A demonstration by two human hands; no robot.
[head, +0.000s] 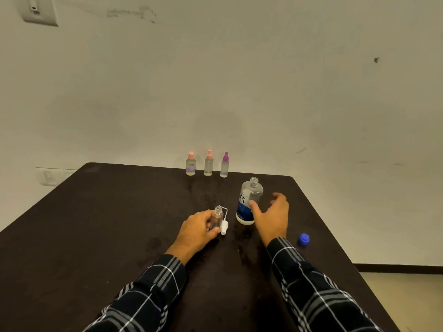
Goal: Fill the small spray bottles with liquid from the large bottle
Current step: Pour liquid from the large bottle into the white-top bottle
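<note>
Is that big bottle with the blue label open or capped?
Open. The large bottle stands upright with a bare neck, and its blue cap lies apart on the table.

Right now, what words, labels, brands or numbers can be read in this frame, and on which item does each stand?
"re-nu", partly hidden: printed sideways on the white and blue label of the large bottle, which stands uncapped beside the right hand.
Smaller print on that label: too blurred to read.
Purple label on the pink-capped bottle at the table's far edge: too small to read.
Wall switch plate: no legible marking.
</note>
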